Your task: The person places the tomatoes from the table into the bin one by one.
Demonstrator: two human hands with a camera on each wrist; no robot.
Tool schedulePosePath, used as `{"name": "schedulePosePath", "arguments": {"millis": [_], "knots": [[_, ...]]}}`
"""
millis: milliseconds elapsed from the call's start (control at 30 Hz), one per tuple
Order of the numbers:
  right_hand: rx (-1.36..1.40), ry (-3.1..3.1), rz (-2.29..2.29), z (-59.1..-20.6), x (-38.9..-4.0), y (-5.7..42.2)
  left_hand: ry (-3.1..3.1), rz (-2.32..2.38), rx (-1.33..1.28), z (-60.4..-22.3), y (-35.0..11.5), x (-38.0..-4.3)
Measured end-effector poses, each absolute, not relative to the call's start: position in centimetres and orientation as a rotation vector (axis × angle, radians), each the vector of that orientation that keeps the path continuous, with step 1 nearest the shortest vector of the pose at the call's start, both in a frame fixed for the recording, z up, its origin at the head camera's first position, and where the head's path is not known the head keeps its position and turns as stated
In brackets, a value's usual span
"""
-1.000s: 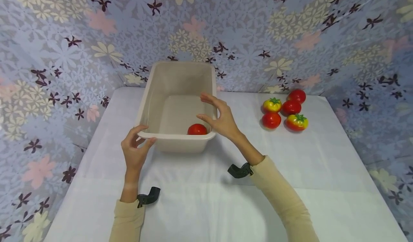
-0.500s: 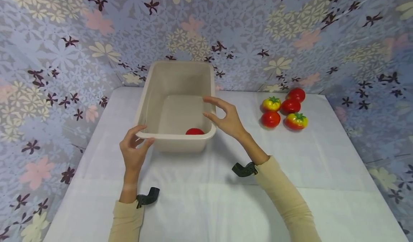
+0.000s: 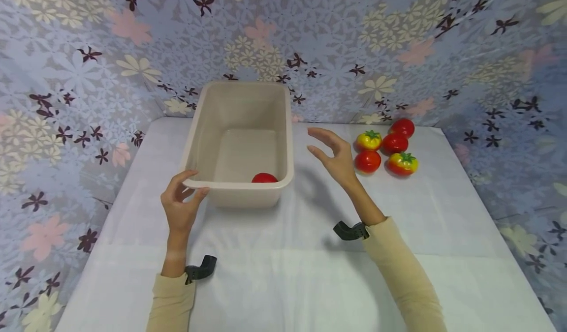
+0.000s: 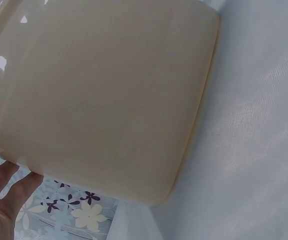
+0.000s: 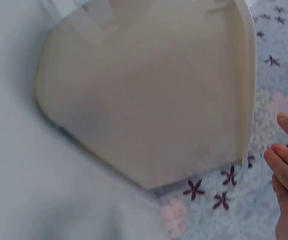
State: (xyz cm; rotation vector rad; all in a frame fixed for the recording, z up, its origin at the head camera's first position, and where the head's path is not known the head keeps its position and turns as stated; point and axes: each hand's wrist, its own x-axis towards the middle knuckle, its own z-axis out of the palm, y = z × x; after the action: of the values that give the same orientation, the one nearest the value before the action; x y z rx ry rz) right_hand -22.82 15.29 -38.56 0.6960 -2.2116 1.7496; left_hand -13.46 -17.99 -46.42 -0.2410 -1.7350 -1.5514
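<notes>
A beige plastic tub (image 3: pixel 241 198) stands on the white-covered table, its near left corner pinched at the rim by my left hand (image 3: pixel 180 206). In the left wrist view, fingers (image 4: pixel 21 190) reach up at the tub's edge. One red toy tomato (image 3: pixel 264 177) lies inside at the near right corner, partly hidden by the front rim. My right hand (image 3: pixel 338 161) hovers right of the tub with thumb and fingers apart and nothing between them. Beyond it sit several toy fruits, the nearest a red tomato (image 3: pixel 367 161). The right wrist view shows the tub's side (image 5: pixel 144 100) beside that hand.
Two more red tomatoes (image 3: pixel 394 144) and two yellow-red toy fruits with green leaf tops, one farther back (image 3: pixel 369 140) and one nearer (image 3: pixel 402 164), are grouped at the table's back right. Flowered cloth (image 3: pixel 328 42) rises behind the table (image 3: pixel 274 273).
My right hand has drawn out from over the tub and moved right, toward the toy fruits. The tomato in the tub has settled lower behind the front rim. My left hand keeps its grip.
</notes>
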Motion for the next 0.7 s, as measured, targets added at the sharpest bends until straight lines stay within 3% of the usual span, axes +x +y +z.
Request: {"name": "schedulePosePath", "arguments": {"millis": [467, 700], "knots": [[0.492, -2.232, 1.689, -40.4, -23.7, 18.9, -1.760, -1.567, -0.237, -46.2, -18.0, -13.5], [0.287, -2.268, 1.497, -44.1, -25.9, 22.2, -1.781, -1.521, -0.220, -46.0, -17.9, -13.2]]}}
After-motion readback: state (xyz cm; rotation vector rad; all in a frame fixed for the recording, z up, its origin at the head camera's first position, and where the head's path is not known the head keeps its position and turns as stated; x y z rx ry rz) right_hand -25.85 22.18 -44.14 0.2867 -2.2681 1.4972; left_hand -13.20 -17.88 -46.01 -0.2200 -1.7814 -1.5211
